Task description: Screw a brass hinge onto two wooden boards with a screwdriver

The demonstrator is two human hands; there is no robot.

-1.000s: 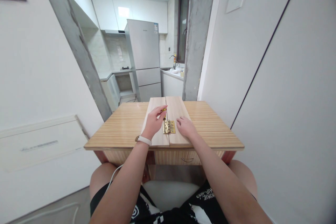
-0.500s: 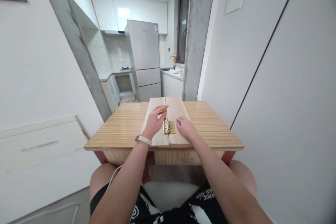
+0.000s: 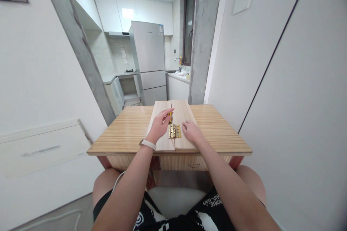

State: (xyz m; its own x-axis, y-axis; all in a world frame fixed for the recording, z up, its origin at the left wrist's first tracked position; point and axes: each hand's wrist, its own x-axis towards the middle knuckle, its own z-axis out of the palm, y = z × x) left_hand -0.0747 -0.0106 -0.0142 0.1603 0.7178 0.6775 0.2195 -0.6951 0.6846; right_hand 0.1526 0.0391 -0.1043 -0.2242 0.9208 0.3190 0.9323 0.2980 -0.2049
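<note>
A brass hinge (image 3: 178, 131) lies unfolded across the seam between the left pale board (image 3: 164, 145) and the right pale board (image 3: 187, 143). My left hand (image 3: 159, 125), with a watch on the wrist, has its thumb and fingers around the yellow and black handle of what looks like a screwdriver (image 3: 170, 115). The tool stands at the far end of the hinge's left leaf; its tip is too small to make out. My right hand (image 3: 192, 130) rests on the right board just beside the hinge, fingers loosely bent and holding nothing visible.
Both boards lie on a wood-grain table (image 3: 217, 133) with a drawer (image 3: 184, 162) below its front edge. A white wall (image 3: 284, 97) stands close on the right. Beyond the table are a fridge (image 3: 150, 50) and a sink counter (image 3: 177, 79).
My left fingers have shifted slightly around the tool, and more of its yellow handle shows below them. My right hand, the hinge and the boards stay in place.
</note>
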